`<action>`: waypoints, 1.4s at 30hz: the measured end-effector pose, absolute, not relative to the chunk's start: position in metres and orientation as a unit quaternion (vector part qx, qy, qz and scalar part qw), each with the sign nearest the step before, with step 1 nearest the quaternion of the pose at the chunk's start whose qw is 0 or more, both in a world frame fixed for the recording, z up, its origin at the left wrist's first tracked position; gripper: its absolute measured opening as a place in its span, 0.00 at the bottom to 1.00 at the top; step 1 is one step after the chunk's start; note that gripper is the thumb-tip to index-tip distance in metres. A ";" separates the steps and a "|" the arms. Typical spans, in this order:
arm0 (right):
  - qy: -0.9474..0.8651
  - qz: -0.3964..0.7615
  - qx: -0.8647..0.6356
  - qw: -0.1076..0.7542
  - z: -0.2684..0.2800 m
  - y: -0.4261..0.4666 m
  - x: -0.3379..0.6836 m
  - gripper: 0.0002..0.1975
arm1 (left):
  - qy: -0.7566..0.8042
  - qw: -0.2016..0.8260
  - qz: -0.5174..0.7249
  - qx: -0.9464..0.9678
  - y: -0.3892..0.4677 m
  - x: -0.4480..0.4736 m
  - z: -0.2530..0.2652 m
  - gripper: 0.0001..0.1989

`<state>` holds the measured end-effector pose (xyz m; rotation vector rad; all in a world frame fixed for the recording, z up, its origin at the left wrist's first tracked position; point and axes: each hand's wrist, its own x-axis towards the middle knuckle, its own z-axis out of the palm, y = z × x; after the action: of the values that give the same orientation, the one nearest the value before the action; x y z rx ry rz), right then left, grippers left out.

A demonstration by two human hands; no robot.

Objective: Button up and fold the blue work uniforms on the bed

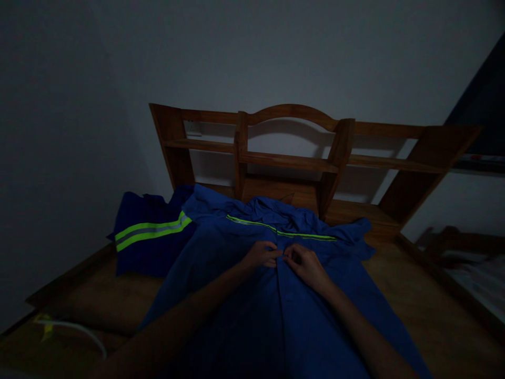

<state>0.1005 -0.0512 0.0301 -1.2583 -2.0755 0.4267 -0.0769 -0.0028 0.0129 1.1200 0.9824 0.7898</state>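
A blue work jacket with a thin yellow-green stripe lies spread out, its front placket running down the middle. My left hand is at the upper placket, its fingers closed on the cloth edge. Right beside it, my right hand pinches the placket between thumb and fingertips. The fingertips of both hands nearly meet there. Any button under them is too small and dark to make out. To the left lies a darker blue folded garment with a wide yellow-green and silver band, partly under the jacket's sleeve.
The garments lie on a wooden desktop. Behind them stands a wooden shelf unit against the wall. A white cable and a small yellow item are at the lower left. The room is dim.
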 end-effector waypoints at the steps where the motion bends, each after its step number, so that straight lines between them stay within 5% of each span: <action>1: -0.794 0.164 -0.482 0.331 0.030 -0.052 0.100 0.04 | 0.432 0.669 0.351 0.493 -0.002 -0.077 0.012 0.23; 10: -0.797 0.163 -0.479 0.329 0.028 -0.052 0.100 0.04 | 0.397 0.594 0.354 0.604 0.001 -0.075 -0.002 0.15; 17: -0.792 0.152 -0.489 0.332 0.029 -0.051 0.099 0.03 | 0.427 0.347 0.288 0.784 -0.015 -0.078 0.020 0.04; 23: -0.768 0.188 -0.504 0.346 0.027 -0.048 0.101 0.09 | 0.445 0.269 0.303 0.798 -0.019 -0.074 0.019 0.04; 30: -0.772 0.196 -0.499 0.341 0.022 -0.044 0.105 0.04 | 0.430 0.265 0.333 0.796 -0.026 -0.071 0.023 0.02; 42: -0.785 0.170 -0.483 0.348 0.025 -0.048 0.104 0.02 | 0.390 0.426 0.397 0.713 -0.007 -0.068 0.003 0.05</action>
<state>0.1041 -0.0478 0.0253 -1.2527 -2.0368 0.4410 -0.0677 -0.0074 0.0033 1.7824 0.9738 0.9921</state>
